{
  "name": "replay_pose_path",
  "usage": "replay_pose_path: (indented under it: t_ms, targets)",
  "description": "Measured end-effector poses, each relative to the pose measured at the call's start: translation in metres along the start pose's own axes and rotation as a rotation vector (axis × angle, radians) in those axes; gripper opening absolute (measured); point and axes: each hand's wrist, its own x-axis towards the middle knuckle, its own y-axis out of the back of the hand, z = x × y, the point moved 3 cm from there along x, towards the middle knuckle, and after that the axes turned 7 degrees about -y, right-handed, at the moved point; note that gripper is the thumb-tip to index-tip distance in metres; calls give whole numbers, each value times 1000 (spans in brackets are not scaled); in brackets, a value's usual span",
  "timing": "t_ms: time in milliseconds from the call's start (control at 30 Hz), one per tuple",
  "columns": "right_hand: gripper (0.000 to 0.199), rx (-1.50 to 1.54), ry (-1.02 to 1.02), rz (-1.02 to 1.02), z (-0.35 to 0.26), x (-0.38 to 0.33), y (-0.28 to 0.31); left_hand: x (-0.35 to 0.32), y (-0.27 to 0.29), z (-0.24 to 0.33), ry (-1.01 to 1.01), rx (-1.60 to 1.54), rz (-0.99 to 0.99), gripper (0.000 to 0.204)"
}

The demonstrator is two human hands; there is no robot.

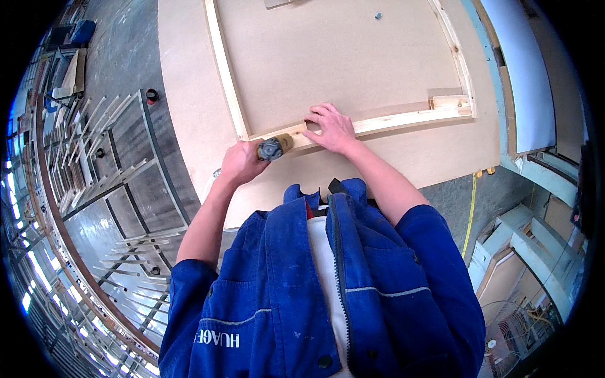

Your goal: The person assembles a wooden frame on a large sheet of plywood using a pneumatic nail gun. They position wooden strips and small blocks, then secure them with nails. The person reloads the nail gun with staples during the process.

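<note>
A pale wooden frame [403,121] lies on a large tan board [271,50]. At its near left corner, my left hand [242,162] is closed around a nail gun [272,148] with a dark grey rounded cap and a yellowish body. The gun's body is over the near rail; its tip is hidden. A silver fitting [217,172] shows beside my left wrist. My right hand [332,130] grips the same rail just right of the gun, thumb on the near side and fingers bent over it. A short wooden block [293,128] lies along the rail's inside there, ending at my fingers.
Another short block [449,101] sits inside the frame's near right corner. A small blue-grey piece [378,16] lies on the board. Metal racks [151,138] stand on the floor at left. A pale green metal structure [523,236] and a fan [498,343] are at right.
</note>
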Motion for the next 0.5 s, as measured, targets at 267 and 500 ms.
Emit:
replay_pose_path:
  t_ms: [267,500]
  targets:
    - [43,27,31,14,0,0,1,3,-5,7,38,13,-15,30]
    - [45,20,3,-30,-2,1,0,-79,-73,-23,183,-419,340,33]
